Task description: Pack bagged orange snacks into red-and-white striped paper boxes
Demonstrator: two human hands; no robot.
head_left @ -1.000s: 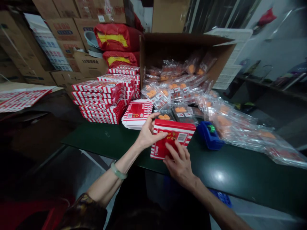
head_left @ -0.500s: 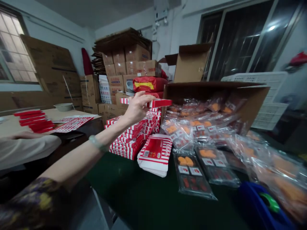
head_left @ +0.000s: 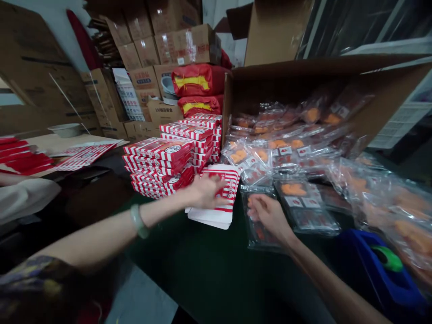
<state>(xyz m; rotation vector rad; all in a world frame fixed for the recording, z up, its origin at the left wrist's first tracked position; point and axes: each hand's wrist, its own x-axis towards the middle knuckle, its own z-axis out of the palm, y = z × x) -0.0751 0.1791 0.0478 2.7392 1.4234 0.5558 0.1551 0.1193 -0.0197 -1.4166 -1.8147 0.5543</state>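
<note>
My left hand (head_left: 206, 191) is over a pile of flat red-and-white striped cartons (head_left: 227, 180). Its fingers are blurred but look stretched out, and nothing shows in them. A jade-coloured bangle circles that wrist. My right hand (head_left: 266, 215), with curled fingers, is over a clear-wrapped food tray (head_left: 259, 240) on the dark green table. The fingers hide part of the tray, and I cannot make out what, if anything, they pinch. Left of the flat pile rise stacks of filled striped boxes (head_left: 158, 162).
An open cardboard carton (head_left: 388, 85) spills many clear-wrapped food packs (head_left: 286, 150) onto the table. A blue tape dispenser (head_left: 381, 274) stands at the right front. At left, another person's sleeve (head_left: 27, 198) is near a table with red cartons (head_left: 23, 155) and a bowl (head_left: 66, 130).
My left hand has let go of the striped box it carried and come down to the flat cartons. My right hand has entered over the wrapped tray. The view has tilted down.
</note>
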